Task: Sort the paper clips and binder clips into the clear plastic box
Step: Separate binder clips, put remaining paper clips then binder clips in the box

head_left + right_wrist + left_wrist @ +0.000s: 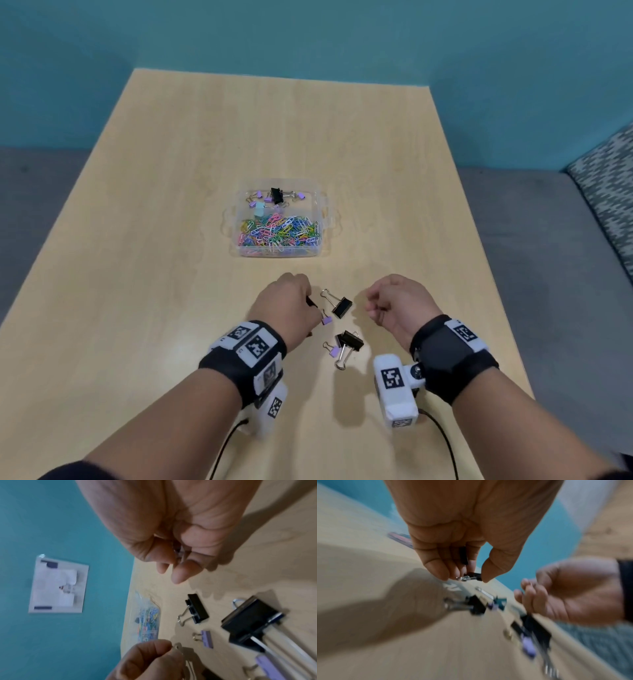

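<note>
The clear plastic box (328, 219) stands mid-table, with coloured paper clips (279, 233) in its near half and a few binder clips (276, 196) in the far half. My left hand (308, 305) pinches a small black binder clip (473, 576) between thumb and fingers, just above the table; another dark piece (463, 555) sits deeper in its palm. My right hand (371, 310) is curled beside the loose clips, with something small and metallic, probably a clip (178, 553), blurred inside its fingers. Between the hands lie a black binder clip (342, 306) and a small purple one (327, 320).
Nearer me lie a large black binder clip (349, 342) and another purple clip (334, 350). The wooden table (171, 205) ends at a teal wall behind the box. A grey patterned seat (606, 181) stands off the right edge.
</note>
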Demonstrator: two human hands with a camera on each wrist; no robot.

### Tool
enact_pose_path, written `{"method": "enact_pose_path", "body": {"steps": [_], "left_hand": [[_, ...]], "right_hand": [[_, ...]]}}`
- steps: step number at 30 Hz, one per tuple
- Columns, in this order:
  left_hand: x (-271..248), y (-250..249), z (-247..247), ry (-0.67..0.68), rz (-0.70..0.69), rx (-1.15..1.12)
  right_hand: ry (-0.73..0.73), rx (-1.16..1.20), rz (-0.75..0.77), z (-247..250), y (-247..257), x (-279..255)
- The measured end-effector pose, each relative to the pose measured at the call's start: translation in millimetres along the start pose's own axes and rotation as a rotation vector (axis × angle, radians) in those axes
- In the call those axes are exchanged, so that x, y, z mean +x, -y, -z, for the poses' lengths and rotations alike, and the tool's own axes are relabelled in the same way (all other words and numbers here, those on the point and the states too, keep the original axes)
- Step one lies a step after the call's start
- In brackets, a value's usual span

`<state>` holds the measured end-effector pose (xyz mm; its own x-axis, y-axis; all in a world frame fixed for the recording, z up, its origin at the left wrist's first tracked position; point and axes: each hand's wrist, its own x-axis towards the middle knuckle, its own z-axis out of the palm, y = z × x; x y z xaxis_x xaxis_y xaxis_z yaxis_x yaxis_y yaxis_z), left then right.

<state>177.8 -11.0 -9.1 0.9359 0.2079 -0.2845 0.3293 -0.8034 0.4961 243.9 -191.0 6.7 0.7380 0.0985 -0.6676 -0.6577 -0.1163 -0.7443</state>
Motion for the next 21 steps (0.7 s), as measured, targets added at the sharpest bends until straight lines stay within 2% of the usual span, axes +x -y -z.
{"method": "enact_pose_path", "body": {"steps": [2,4,5,9,11,13,17,21], "left_hand": [[3,3,12,-0.073,0.086,-0.145],[13,7,29,-0.147,0.132,-0.213],[21,9,39,-0.182,0.138,-0.211],[62,17,79,-0.280,0.169,-0.165],[83,18,94,-0.286,0.192,-0.122],[103,18,104,-0.288,0.197,-0.097],[131,19,108,-0.275,0.147,-0.108],[123,29,107,-0.349,0.114,-0.122]], "right_hand": [[0.045,0.118,-0.043,-1,2,-1],[0.092,0.073,-0.049,-3,1,2],[0.106,-0.070,-0.006,-5,0,4],[0.157,-1.055,0.260,-14,-5,6],[0.149,-1.275,0.374,-22,-6,5],[0.135,-1.318,0.435,-25,-6,9],[0.146,-1.384,0.466,-24,-3,13],[0.164,-1.401,0.479,-14,5,14]]}}
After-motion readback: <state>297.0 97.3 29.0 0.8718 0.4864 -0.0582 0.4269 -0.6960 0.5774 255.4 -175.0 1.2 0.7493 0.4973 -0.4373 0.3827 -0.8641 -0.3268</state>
